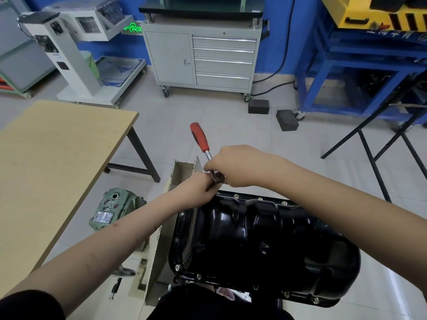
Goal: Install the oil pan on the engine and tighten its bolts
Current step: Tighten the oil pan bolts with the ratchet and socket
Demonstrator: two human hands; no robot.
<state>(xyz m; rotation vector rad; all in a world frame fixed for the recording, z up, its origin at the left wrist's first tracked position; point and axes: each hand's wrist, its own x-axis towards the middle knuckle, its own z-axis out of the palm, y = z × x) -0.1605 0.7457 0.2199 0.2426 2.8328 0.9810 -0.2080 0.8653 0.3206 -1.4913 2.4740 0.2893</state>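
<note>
At the far corner of the oil pan (261, 241), both our hands, left (198, 184) and right (233, 166), grip the red-handled ratchet (206, 150) head

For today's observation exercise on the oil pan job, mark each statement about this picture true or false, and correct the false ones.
1. The ratchet has a red handle. True.
2. The oil pan is silver. False: it is glossy black.
3. The right hand is at the ratchet's head end. True.
4. The left hand rests on the wooden table. False: it is at the pan's far corner, under the ratchet head.
5. The ratchet's handle is being gripped. False: the handle sticks up free, beyond both hands.
</note>
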